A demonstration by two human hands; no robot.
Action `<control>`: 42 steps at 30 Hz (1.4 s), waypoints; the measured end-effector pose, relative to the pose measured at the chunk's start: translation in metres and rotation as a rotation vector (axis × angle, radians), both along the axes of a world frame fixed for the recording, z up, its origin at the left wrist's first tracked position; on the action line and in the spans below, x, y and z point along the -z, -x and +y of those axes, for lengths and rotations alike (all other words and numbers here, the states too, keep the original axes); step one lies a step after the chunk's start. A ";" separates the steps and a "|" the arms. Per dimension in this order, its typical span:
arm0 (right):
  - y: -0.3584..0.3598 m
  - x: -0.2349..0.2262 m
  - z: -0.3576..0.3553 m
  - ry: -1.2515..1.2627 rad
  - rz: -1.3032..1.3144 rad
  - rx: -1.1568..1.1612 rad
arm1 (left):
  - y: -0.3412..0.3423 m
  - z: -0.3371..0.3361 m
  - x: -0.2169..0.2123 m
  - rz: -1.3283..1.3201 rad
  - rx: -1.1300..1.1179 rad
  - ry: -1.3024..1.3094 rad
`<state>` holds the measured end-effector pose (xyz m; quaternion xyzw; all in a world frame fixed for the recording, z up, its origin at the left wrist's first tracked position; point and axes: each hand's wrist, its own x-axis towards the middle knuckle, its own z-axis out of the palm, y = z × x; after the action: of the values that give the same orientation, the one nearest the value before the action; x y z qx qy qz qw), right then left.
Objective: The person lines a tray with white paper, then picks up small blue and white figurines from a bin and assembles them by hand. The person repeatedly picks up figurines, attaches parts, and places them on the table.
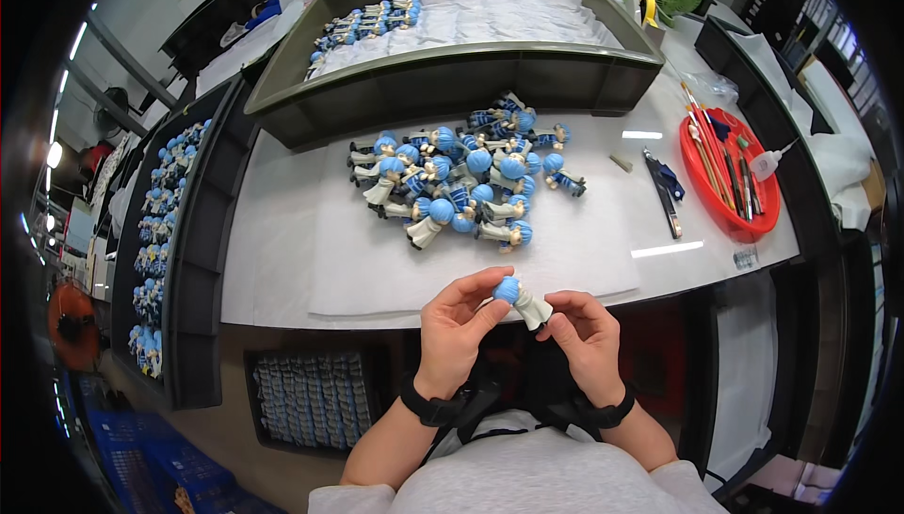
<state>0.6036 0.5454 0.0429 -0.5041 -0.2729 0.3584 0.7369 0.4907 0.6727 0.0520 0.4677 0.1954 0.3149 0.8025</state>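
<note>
Figurine in hand (532, 310): lower centre of the frame, tilted, blue head toward the upper left, dark feet toward the lower right.
Left hand (450, 330): fingers (487, 281) closed around the head.
Right hand (589, 333): thumb and forefinger pinched at the feet and hem.
Stage: this one looks mid-handling; a loose heap of figurines (440, 212) lies unsorted on the bench (273, 260), centre of the frame.
Ordered so far: rows fill the left end of the grey tray (471, 74), upper centre; more rows fill the dark tray (201, 279) at left. Which are finished, I cannot tell.
Surfaces: glossy-looking, ridged blue hair; pale, flared robe, smooth like moulded plastic; crinkled white liner (490, 20) in the grey tray.
Tools: slim brushes (713, 158) in a rounded red basket (694, 178), right of the frame.
</note>
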 end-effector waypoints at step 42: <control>-0.418 0.287 -0.390 1.358 -0.853 0.534 | -0.087 -0.029 0.009 0.353 -0.127 -1.296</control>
<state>1.0219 0.1555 -0.2442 -0.9772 -0.1246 0.0374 0.1681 0.5776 0.6433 0.0428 0.8866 0.1224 0.3338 0.2957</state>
